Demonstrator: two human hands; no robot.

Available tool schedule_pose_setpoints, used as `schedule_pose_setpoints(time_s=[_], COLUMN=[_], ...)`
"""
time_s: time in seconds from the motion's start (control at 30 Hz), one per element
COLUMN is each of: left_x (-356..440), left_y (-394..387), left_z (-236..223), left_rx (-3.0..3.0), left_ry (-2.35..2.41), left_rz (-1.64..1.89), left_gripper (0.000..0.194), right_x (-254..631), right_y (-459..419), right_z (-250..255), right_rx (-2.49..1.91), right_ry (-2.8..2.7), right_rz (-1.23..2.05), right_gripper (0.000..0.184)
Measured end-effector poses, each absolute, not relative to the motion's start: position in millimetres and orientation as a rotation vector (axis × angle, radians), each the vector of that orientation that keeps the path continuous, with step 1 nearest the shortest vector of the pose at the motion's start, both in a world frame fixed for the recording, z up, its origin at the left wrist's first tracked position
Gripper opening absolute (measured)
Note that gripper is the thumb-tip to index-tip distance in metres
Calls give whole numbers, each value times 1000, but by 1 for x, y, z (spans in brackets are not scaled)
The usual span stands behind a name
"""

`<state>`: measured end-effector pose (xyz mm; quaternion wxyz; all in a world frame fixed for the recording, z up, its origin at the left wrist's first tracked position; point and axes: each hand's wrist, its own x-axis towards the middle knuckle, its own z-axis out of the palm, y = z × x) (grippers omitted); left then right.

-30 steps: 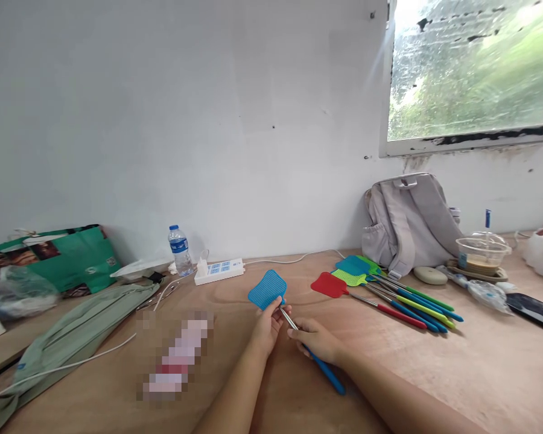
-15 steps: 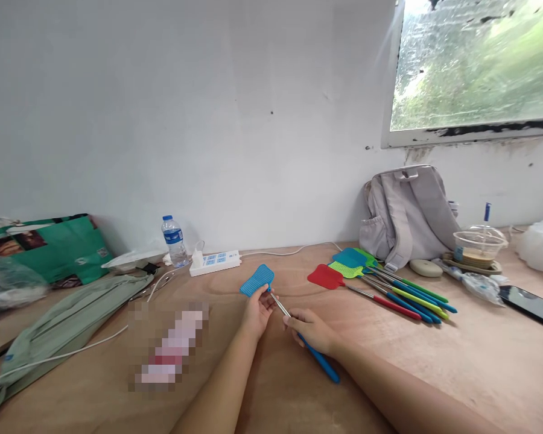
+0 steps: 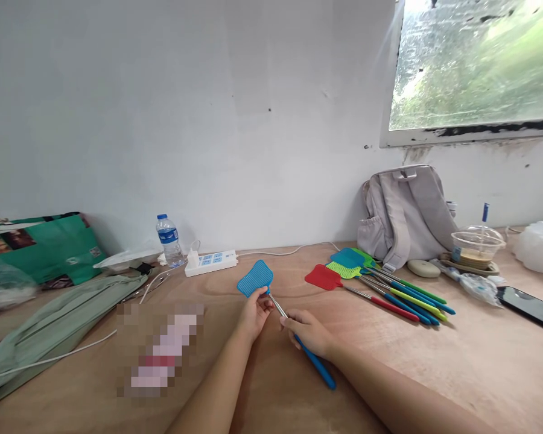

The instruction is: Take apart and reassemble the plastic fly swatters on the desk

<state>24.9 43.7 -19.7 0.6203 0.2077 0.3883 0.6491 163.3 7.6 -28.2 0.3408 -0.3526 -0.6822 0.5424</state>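
A blue fly swatter (image 3: 256, 278) with a metal shaft and a blue grip slants across the middle of the table, held in both hands. My left hand (image 3: 255, 313) is closed on it at the neck, just below the perforated head. Further down, my right hand (image 3: 308, 330) wraps round the metal shaft, close to the top of the blue grip. To the right lies a pile of several more fly swatters; a red fly swatter (image 3: 324, 277) is the nearest, with a yellow-green fly swatter (image 3: 344, 268) beside it.
Along the wall stand a water bottle (image 3: 169, 240), a white power strip (image 3: 211, 262) and a grey backpack (image 3: 405, 217). A plastic cup (image 3: 476, 246) and a phone (image 3: 531, 307) are at right. Green cloth (image 3: 58, 331) lies at left, near a blurred patch (image 3: 165, 352).
The swatter's head has turned to show its flat face more fully. Both hands keep their hold, and the whole view has shifted slightly.
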Motion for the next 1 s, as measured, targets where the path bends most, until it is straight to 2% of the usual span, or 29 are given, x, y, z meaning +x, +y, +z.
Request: schedule_pose_setpoints(time_s=[0.2,1.0], left_x=[25,23], left_y=[47,41], left_z=[-25,-28], left_rx=[573,930], left_ry=[893,918], left_rz=[1473,1334], left_gripper=[8,25], right_x=[163,165], right_y=[8,9], right_z=[-29,-31], right_rx=[-945,-1002], right_ry=[-1766,-1837], right_rz=[1429,1324], right_gripper=[23,29])
